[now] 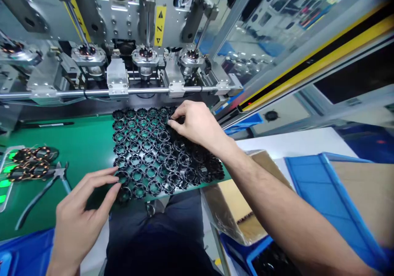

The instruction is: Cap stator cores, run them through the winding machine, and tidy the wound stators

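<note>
Between grips: black toothed rings (147, 157), packed rows.
Right hand (197, 124): pinching one ring.
Left hand (83, 214): open, touching corner ring.
Leftward: open green mat (83, 144).

One left hand (80, 216), one right hand (194, 125), one pair of pliers (46, 190) at lower left, four machine heads (145, 56) across the top, perhaps fifty black rings (147, 155) at centre.

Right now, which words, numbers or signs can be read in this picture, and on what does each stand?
"Z", between two black marks, on the yellow label on the machine.
Slanted label at left: too blurred to read.
Posters at top right: too small and blurred to read.
</note>
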Tool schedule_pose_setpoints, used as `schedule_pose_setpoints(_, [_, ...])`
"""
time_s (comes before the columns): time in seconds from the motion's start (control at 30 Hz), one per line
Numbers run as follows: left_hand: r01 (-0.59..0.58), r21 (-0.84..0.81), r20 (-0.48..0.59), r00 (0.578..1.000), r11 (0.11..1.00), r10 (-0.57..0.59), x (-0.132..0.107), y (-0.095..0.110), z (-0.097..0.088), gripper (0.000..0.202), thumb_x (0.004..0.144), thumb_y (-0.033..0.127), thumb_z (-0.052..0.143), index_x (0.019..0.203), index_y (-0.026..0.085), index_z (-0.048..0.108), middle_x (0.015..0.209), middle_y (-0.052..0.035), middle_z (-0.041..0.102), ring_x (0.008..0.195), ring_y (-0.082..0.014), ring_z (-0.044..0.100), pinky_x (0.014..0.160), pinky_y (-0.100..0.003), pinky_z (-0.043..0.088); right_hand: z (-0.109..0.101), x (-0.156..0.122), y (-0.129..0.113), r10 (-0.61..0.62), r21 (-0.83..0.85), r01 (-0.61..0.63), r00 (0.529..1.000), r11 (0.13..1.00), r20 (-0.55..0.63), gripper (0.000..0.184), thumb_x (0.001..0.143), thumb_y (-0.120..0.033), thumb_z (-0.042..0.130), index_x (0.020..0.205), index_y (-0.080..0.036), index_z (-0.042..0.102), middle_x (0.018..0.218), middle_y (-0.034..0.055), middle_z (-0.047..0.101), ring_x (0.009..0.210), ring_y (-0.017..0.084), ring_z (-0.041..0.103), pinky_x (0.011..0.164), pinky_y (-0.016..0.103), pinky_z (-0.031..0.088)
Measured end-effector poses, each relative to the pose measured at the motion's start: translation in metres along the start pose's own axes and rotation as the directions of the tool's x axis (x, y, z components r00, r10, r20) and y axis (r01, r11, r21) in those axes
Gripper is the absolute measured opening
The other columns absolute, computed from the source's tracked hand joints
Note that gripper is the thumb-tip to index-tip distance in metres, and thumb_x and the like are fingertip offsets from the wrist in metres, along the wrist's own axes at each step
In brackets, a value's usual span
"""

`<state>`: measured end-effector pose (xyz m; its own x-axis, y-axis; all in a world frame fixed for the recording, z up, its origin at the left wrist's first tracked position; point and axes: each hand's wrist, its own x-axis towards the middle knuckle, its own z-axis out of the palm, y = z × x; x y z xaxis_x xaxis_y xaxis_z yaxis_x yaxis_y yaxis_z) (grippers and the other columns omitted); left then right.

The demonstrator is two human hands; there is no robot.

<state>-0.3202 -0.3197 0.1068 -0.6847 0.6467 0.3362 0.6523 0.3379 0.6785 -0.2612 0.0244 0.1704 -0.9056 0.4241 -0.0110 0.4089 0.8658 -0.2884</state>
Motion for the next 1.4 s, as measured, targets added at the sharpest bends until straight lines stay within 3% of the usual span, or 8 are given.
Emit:
schedule_pose_setpoints(0.53, [-0.066, -0.115, 0.028, 0.997, 0.991, 0.070, 0.004, 0.015, 0.013, 0.009, 0.110, 0.022, 0.080, 0.114, 0.030, 0.081, 0.128, 0.0020, 0.086, 0.118, -0.0162, 0.083, 0.111, -0.029, 0.061, -0.006, 0.005, -0.004, 0.025, -0.201, 0.013, 0.982, 0.980, 0.189, 0.030, 0.114, -0.030, 0.068, 0.120, -0.016, 0.094, 0.133, 0.0174, 0.083, 0.124, 0.035, 0.079, 0.107, 0.043, 0.060])
schedule_pose_setpoints(0.63, [-0.068, -0.106, 0.026, 0.997, 0.992, 0.071, 0.003, 0.015, 0.011, 0.008, 0.110, 0.022, 0.080, 0.113, 0.029, 0.081, 0.128, 0.0017, 0.086, 0.117, -0.0162, 0.083, 0.111, -0.029, 0.061, -0.018, -0.006, -0.006, -0.008, -0.214, 0.036, 0.991, 0.976, 0.131, 0.030, 0.113, -0.032, 0.070, 0.129, -0.018, 0.091, 0.136, 0.0162, 0.081, 0.119, 0.033, 0.079, 0.102, 0.042, 0.060])
schedule_pose_setpoints(0.7, [-0.065, -0.095, -0.001, 0.998, 0.993, 0.065, 0.001, 0.013, 0.010, 0.007, 0.109, 0.021, 0.081, 0.112, 0.028, 0.082, 0.126, 0.0009, 0.086, 0.115, -0.0164, 0.084, 0.109, -0.030, 0.061, -0.025, -0.016, -0.010, -0.083, -0.189, 0.103, 0.991, 0.977, 0.107, 0.028, 0.111, -0.032, 0.074, 0.132, -0.022, 0.090, 0.130, 0.0119, 0.082, 0.113, 0.029, 0.080, 0.100, 0.040, 0.059])
schedule_pose_setpoints(0.8, [-0.068, -0.100, -0.141, 0.988, 0.993, 0.054, -0.003, 0.003, 0.018, 0.011, 0.105, 0.015, 0.084, 0.109, 0.026, 0.082, 0.116, -0.0003, 0.087, 0.105, -0.0178, 0.084, 0.101, -0.033, 0.063, -0.028, -0.025, -0.019, -0.178, -0.162, 0.217, 0.959, 0.963, 0.221, 0.026, 0.106, -0.030, 0.079, 0.130, -0.026, 0.089, 0.115, 0.0067, 0.086, 0.109, 0.027, 0.081, 0.097, 0.038, 0.059])
schedule_pose_setpoints(0.97, [-0.082, -0.089, -0.426, 0.904, 0.993, 0.037, -0.010, -0.025, 0.043, 0.018, 0.095, 0.008, 0.090, 0.104, 0.022, 0.084, 0.094, 0.0010, 0.084, 0.083, -0.0164, 0.079, 0.079, -0.030, 0.059, -0.016, -0.022, -0.038, -0.081, -0.241, 0.163, 0.945, 0.957, 0.316, 0.026, 0.099, -0.022, 0.083, 0.123, -0.028, 0.090, 0.118, 0.0081, 0.089, 0.113, 0.033, 0.085, 0.094, 0.040, 0.065])
schedule_pose_setpoints(1.1, [-0.029, -0.087, -0.456, 0.890, 0.996, -0.013, -0.016, -0.040, 0.050, 0.013, 0.097, 0.012, 0.090, 0.103, 0.022, 0.085, 0.093, 0.0001, 0.084, 0.082, -0.0161, 0.079, 0.079, -0.029, 0.059, -0.009, -0.018, -0.046, -0.009, -0.333, 0.113, 0.954, 0.936, 0.299, 0.033, 0.096, -0.024, 0.088, 0.129, -0.021, 0.089, 0.122, 0.0151, 0.089, 0.117, 0.039, 0.086, 0.098, 0.046, 0.069])
schedule_pose_setpoints(1.23, [0.029, -0.138, -0.440, 0.894, 0.990, -0.087, -0.020, -0.046, 0.049, 0.010, 0.097, 0.017, 0.090, 0.103, 0.022, 0.086, 0.094, -0.0006, 0.084, 0.082, -0.0175, 0.079, 0.080, -0.031, 0.060, -0.012, -0.017, -0.049, 0.009, -0.334, 0.114, 0.938, 0.935, 0.345, 0.029, 0.097, -0.020, 0.086, 0.125, -0.023, 0.093, 0.116, 0.0139, 0.090, 0.114, 0.037, 0.087, 0.099, 0.044, 0.069])
schedule_pose_setpoints(1.4, [0.064, -0.148, -0.437, 0.891, 0.987, -0.123, -0.021, -0.048, 0.052, 0.008, 0.099, 0.027, 0.090, 0.102, 0.022, 0.085, 0.093, -0.0012, 0.084, 0.081, -0.0202, 0.081, 0.077, -0.035, 0.062, -0.032, -0.003, -0.048, -0.035, -0.289, 0.096, 0.977, 0.952, 0.208, 0.033, 0.097, -0.019, 0.085, 0.129, -0.021, 0.093, 0.107, 0.0094, 0.089, 0.105, 0.031, 0.085, 0.103, 0.042, 0.067])
